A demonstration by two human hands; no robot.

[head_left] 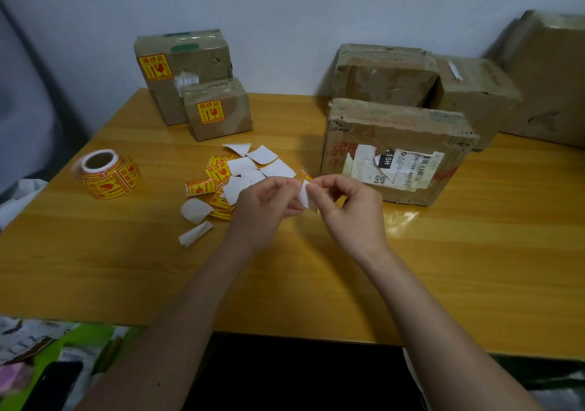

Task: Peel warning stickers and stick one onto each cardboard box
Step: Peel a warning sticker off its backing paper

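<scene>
Pinching sticker (306, 192), white backing facing camera, between left hand (264, 206) and right hand (345, 205), fingers of both curling round it, above wooden table (316, 284). Sitting just behind: unlabelled cardboard box (392, 151). Lying left: loose sticker pile (234, 179), sticker roll (106, 173). Standing further back: two labelled boxes (202, 94).

A large cardboard box (550, 75) at far right was cut off by the frame edge. The peeled sticker (306, 192) sat mostly hidden between the hands' fingertips (311, 186), its print unseen. Small text on the shipping label (399, 167) was unreadable.
</scene>
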